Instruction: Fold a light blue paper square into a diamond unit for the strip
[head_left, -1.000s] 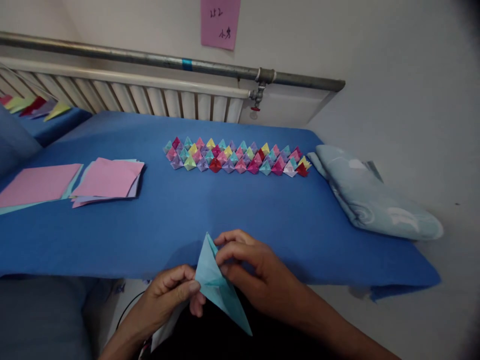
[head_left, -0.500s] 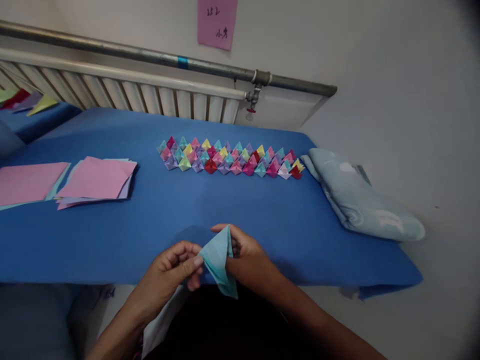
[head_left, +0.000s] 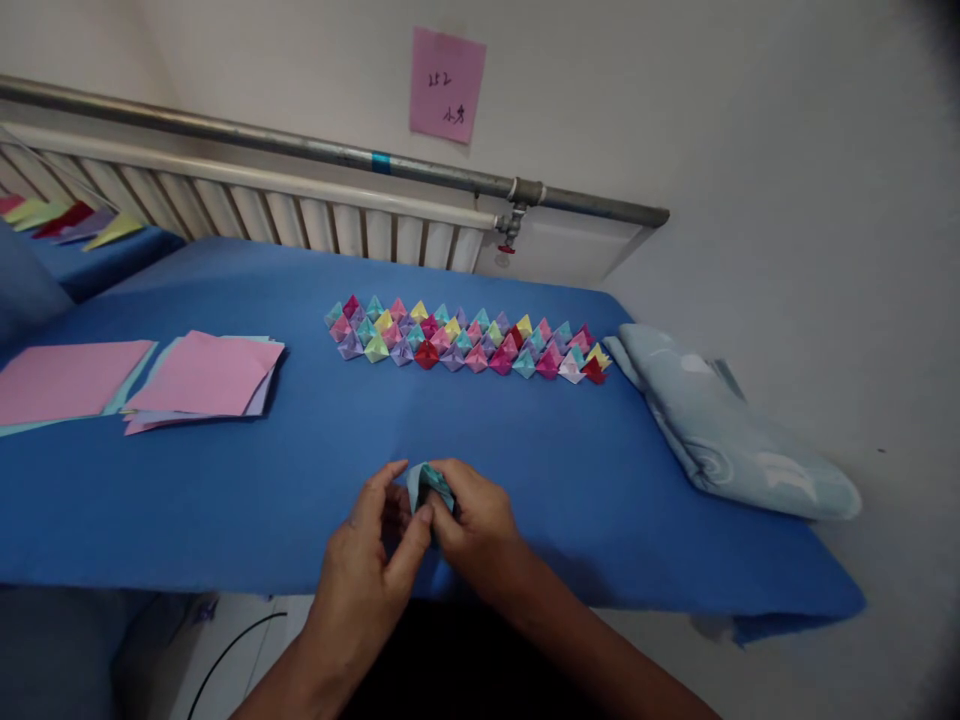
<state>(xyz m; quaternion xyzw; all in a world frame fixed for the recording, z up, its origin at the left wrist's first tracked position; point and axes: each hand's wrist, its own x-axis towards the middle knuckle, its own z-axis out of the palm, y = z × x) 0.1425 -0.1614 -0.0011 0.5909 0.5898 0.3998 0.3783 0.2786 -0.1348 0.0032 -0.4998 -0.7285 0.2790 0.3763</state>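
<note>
A teal sheet of folded origami paper [head_left: 420, 482] is held up over the front edge of the blue-covered surface, its top opened into a small hollow. My right hand [head_left: 480, 515] grips it from the right, with the thumb pressed into the hollow. From the left, my left hand [head_left: 371, 550] curls round the paper, thumb against its near side and index finger raised at its rim. The lower part of the paper is hidden by my hands. Beyond them stand rows of small folded paper boats [head_left: 452, 357] in many colours.
Two stacks of coloured paper, a nearer stack [head_left: 214, 375] and a left stack [head_left: 71, 380], lie on the blue cover [head_left: 322, 430]. At the right is a folded pale blanket [head_left: 727, 430]. Behind runs a radiator [head_left: 300, 215] under a metal pipe [head_left: 315, 150].
The teal paper has gone from a flat, pointed shape to a compact, hollowed one. Both hands have closed in around it. The view has tilted slightly upward.
</note>
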